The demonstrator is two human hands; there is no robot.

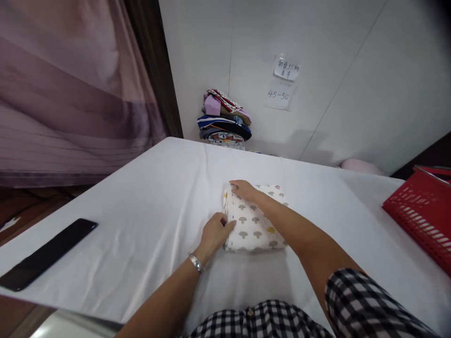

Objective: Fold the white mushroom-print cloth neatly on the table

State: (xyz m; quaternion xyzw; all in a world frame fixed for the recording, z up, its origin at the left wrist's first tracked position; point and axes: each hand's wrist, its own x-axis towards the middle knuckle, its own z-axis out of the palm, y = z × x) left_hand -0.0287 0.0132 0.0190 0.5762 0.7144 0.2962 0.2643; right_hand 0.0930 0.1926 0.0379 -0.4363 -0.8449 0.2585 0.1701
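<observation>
A folded white cloth with a mushroom print (255, 225) lies in the middle of the white-covered table (141, 206). My left hand (215, 231) grips its near left edge, thumb on top. Reaching across the cloth, my right hand (243, 189) presses on the far left corner with fingers curled over the edge. A silver bracelet sits on my left wrist.
A black phone (45, 253) lies near the table's left edge. A red basket (423, 211) stands at the right edge. Against the back wall sits a stack of folded clothes (223, 119), with two paper notes (283, 82) stuck above. A curtain hangs at the left.
</observation>
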